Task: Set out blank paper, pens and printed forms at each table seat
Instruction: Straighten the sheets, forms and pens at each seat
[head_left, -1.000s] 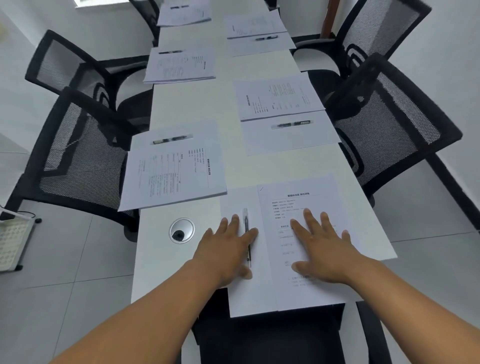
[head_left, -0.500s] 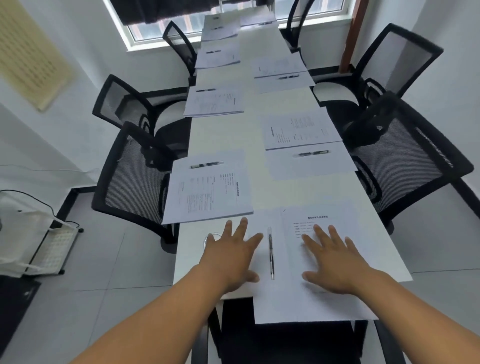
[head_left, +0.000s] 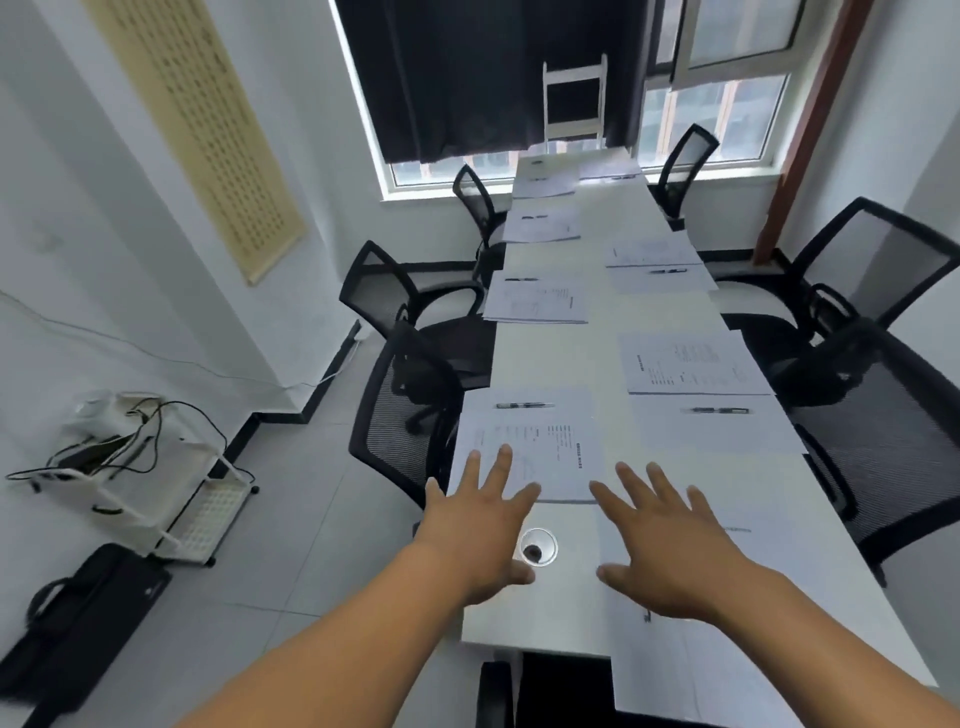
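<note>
Head view: left hand (head_left: 480, 535) and right hand (head_left: 670, 551) spread flat, empty, flanking cable hole (head_left: 538, 546) in worktop (head_left: 550, 358). Printed form (head_left: 530, 460) beyond hole; end-seat sheets (head_left: 727, 639) right of it. Best: square edges gently, palms flat.

Your left hand (head_left: 480, 540) and right hand (head_left: 670, 558) are bare, and both forearms are uncovered: no sleeves, rings or watch show.

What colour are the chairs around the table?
Black, with mesh backs, like the chair on the left; the head view shows it best.
</note>
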